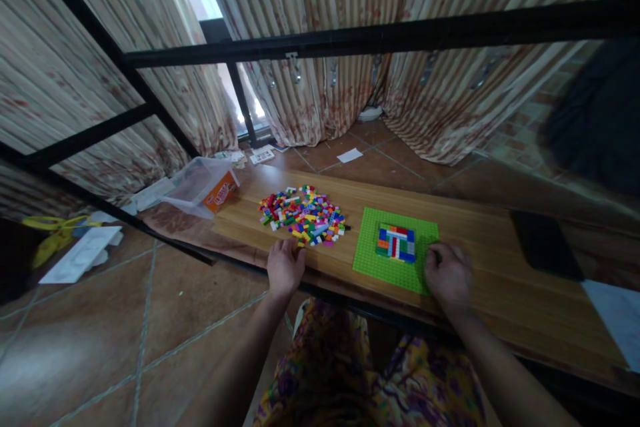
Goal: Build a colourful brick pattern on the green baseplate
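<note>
Holds right hand (450, 275) curled at right edge of green baseplate (371, 267), left hand (287, 268) curled left of baseplate beside loose bricks (317, 219); can't tell if pinching anything. Has brick build (396, 243) near baseplate's middle.

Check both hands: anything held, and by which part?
Can't tell: left hand is at the pile's near edge, right hand curled by the baseplate; closed fingers hide any grip.

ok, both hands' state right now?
Left hand: curled at the multicoloured plastic brick pile; can't tell if holding.
Right hand: curled at the lime-green studded baseplate; can't tell if holding.
</note>
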{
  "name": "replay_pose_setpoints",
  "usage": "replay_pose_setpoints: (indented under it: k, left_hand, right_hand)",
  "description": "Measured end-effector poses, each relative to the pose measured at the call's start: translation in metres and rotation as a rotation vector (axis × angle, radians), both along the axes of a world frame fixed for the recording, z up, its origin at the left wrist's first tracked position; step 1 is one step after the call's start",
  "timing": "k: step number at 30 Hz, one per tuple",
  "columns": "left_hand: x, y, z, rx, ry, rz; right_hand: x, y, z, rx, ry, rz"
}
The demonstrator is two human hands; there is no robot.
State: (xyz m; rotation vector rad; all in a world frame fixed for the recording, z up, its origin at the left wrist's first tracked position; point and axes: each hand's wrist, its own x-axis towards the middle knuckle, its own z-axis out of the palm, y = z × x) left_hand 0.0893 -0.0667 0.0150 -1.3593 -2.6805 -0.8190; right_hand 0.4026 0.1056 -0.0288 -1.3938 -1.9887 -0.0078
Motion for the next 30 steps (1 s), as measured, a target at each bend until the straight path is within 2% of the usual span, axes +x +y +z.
replay_pose_setpoints:
  k: [9, 15, 19, 24, 27, 30]
  left_hand:
    - [0.007, 0.01, 0.004, -0.015, 0.076, -0.029]
    - [0.029, 0.029, 0.006, 0.047, 0.119, -0.33]
    - [0.032, 0.042, 0.002, 0.004, 0.139, -0.364]
    - [0.033, 0.044, 0.005, 0.002, 0.14, -0.374]
    - [0.047, 0.047, 0.01, 0.043, 0.056, -0.442]
    - [0.071, 0.058, 0.013, 0.056, -0.063, -0.58]
  right_hand:
    - [0.001, 0.001, -0.001, -0.002, -0.008, 0.005]
    - [-0.001, -0.001, 0.002, -0.015, 0.018, -0.001]
    - [-0.003, -0.002, 0.006, -0.029, 0.032, -0.004]
    - [-0.005, -0.003, 0.008, -0.06, 0.039, -0.009]
    - [-0.006, -0.004, 0.008, -0.059, 0.046, -0.015]
    - [-0.007, -0.004, 0.009, -0.049, 0.047, -0.024]
